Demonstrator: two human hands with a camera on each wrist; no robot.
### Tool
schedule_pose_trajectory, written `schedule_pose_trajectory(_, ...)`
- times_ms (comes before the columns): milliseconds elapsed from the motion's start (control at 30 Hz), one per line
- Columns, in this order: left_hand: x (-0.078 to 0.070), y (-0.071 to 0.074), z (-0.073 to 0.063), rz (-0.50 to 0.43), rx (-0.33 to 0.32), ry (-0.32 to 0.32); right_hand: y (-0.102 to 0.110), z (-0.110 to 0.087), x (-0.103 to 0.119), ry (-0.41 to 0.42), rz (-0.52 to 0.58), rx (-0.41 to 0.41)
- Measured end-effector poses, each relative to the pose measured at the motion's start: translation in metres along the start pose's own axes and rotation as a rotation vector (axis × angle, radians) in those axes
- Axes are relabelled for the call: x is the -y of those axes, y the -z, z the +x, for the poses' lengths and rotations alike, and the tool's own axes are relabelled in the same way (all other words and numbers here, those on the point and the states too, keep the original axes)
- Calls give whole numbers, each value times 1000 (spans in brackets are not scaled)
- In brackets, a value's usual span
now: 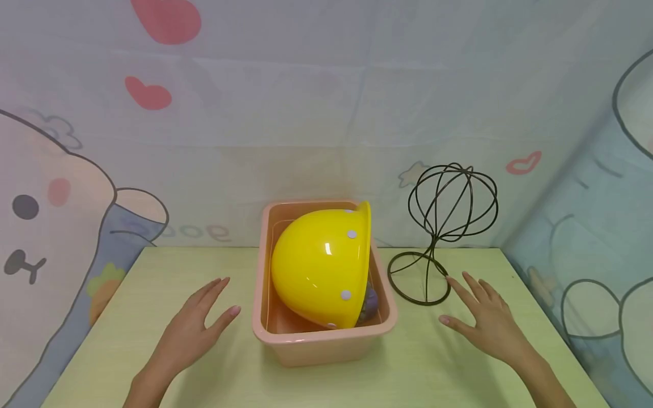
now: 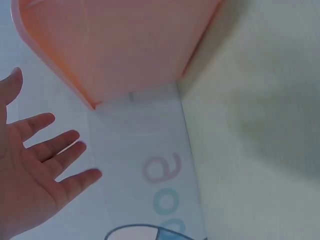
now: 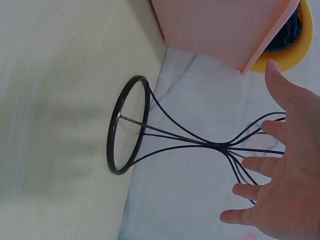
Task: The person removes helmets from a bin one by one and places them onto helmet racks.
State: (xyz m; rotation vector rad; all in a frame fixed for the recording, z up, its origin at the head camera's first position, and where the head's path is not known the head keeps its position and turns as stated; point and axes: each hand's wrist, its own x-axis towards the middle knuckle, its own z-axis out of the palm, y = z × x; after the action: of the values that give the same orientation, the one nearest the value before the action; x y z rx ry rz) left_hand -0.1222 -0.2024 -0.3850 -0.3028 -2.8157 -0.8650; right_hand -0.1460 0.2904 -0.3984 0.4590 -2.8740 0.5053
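Head view: see helmet [image 1: 316, 266] seemingly propped by bin [image 1: 326, 351]; wire stand [image 1: 434, 242] ring-down toward far-right corner of counter [image 1: 204, 263]; left fingers [image 2: 82, 184], right fingers [image 3: 257, 166] spread.

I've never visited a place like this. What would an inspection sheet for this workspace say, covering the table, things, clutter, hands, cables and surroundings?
Surface: pale table, with soft shadows.
Job's things: pink bin upright on the table; yellow, white-dotted helmet on its side in it, opening rightward; dark wire stand upright, right of the bin.
Clutter: purple item by the helmet's rim, too hidden to identify.
Hands: left hand left of the bin, fingers apart, holding nothing; right hand near the stand, holding nothing, contact unclear.
Cables: nothing seen.
Surroundings: printed cloth behind the table and at its right.
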Motion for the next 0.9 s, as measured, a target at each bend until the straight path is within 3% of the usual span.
schedule_pose_trajectory(200, -14, -10, 8, -136, 1, -67, -1, 6, 5, 39, 128, -6)
schedule_pose_trajectory(367, -25, -18, 12, -169, 34, -105, 0, 13, 10, 86, 227, -15)
schedule_pose_trajectory(633, -30, -24, 14, -178, 96, -76, 8, 23, 25, 116, 313, 18)
schedule_pose_trajectory(900, -29, -24, 14, -190, 103, -83, 16, 37, 41, 192, 345, 17)
